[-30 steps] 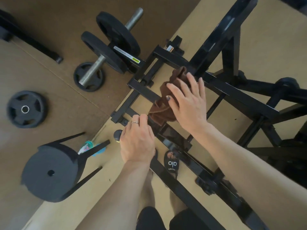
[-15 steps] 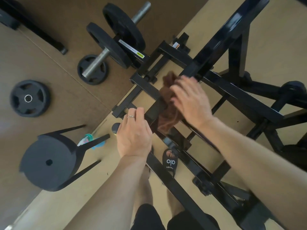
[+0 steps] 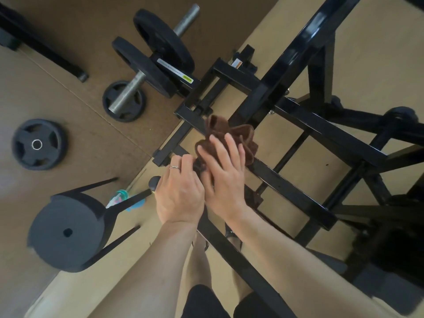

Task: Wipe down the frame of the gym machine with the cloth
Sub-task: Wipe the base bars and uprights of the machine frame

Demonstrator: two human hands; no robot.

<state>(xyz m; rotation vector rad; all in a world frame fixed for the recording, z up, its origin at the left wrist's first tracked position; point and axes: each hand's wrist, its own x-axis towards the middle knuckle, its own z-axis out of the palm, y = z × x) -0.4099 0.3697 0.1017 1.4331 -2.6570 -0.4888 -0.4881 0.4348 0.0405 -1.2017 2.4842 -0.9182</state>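
The right hand (image 3: 226,177) presses the brown cloth (image 3: 229,136) flat-fingered onto the black frame bar (image 3: 286,182); the bar runs away down-right (its unwiped length). The left hand (image 3: 180,191), fingers curled, grips the bar's near end beside it.

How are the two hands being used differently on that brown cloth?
The right hand lies flat with straight fingers pressing the cloth; the left hand curls its fingers at the cloth's near edge. The left hand wears a ring; the right shows none. Both meet over the black frame.
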